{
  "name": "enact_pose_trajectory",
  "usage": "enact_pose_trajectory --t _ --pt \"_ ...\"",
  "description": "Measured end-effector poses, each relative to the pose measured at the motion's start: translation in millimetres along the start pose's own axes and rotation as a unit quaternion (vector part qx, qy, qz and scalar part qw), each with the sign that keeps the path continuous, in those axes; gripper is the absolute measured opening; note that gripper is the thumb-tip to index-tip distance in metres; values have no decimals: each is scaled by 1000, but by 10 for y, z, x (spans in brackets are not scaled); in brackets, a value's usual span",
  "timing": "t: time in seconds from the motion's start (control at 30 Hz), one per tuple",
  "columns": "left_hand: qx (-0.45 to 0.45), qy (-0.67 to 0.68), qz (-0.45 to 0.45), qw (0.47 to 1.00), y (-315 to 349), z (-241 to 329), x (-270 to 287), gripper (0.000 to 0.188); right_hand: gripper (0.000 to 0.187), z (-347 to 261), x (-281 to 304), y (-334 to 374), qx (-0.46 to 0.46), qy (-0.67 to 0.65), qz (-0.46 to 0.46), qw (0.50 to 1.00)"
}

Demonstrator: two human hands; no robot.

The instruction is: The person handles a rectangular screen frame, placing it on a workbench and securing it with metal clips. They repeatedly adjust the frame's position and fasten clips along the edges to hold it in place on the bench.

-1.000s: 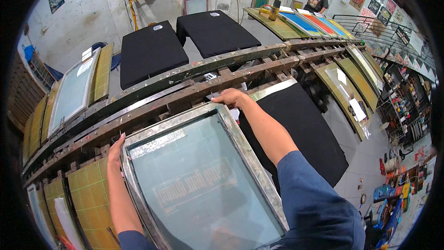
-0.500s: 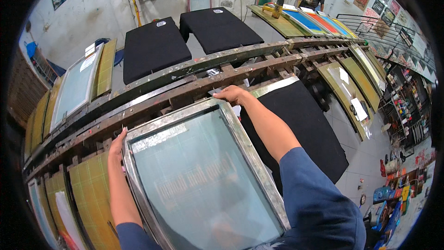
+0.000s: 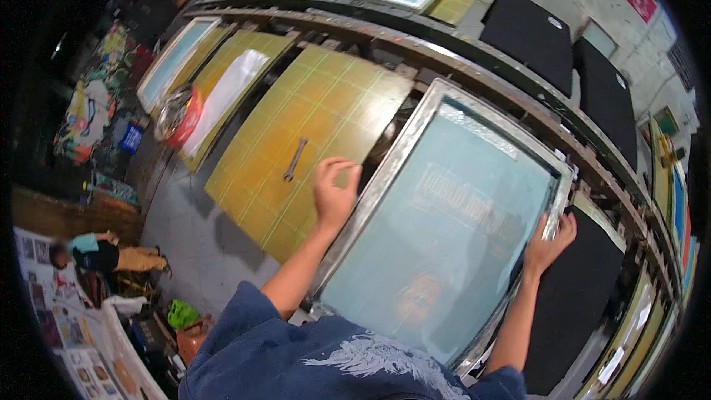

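Observation:
In front of me a silk screen (image 3: 459,200) with a metal frame and pale blue mesh lies slanted across the print station; faint lettering and a figure show in the mesh. My right hand (image 3: 549,241) grips the frame's right side, thumb on top and fingers round the outer edge. Off the frame's left side, my left hand (image 3: 337,196) hovers above a yellow-green board (image 3: 296,118). Its fingers are loosely curled, with a gap to the thumb and nothing visible in them. On that board, left of this hand, lies an open-ended wrench (image 3: 295,160).
Further left, a board holds a white sheet (image 3: 229,96) and a red-rimmed tub (image 3: 179,115). A black-covered board (image 3: 581,289) lies right of the screen. Metal rails (image 3: 474,81) run behind it. Another person (image 3: 111,252) stands at the far left.
My view has swung left, bringing the wrench and tub into sight. My left hand has let go of the frame's left side. My right hand has shifted down the right side.

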State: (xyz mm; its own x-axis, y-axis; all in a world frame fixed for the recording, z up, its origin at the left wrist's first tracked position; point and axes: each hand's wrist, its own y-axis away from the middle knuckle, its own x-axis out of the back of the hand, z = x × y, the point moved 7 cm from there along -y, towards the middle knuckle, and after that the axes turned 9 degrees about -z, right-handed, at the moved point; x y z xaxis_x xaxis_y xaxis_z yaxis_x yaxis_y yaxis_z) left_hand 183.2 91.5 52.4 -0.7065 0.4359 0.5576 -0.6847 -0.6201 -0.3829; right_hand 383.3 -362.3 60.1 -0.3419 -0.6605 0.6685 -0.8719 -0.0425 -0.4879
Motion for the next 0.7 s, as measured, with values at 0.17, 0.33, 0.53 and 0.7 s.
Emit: enact_pose_trajectory --t 0.17,0.33,0.53,0.7 --pt "148 -213 -5 966 85 -1027 860 27 30 -170 187 1108 -90 -88 -53 991" --pt "230 -262 -158 924 -163 -1605 775 21 25 -643 446 1292 -74 -105 -23 991" --pt "204 -182 -153 949 -484 -1750 545 25 25 -872 242 1216 -112 -173 -115 972" --pt "59 140 -305 940 -216 404 -504 27 32 -992 -353 1227 -263 -399 -306 824"
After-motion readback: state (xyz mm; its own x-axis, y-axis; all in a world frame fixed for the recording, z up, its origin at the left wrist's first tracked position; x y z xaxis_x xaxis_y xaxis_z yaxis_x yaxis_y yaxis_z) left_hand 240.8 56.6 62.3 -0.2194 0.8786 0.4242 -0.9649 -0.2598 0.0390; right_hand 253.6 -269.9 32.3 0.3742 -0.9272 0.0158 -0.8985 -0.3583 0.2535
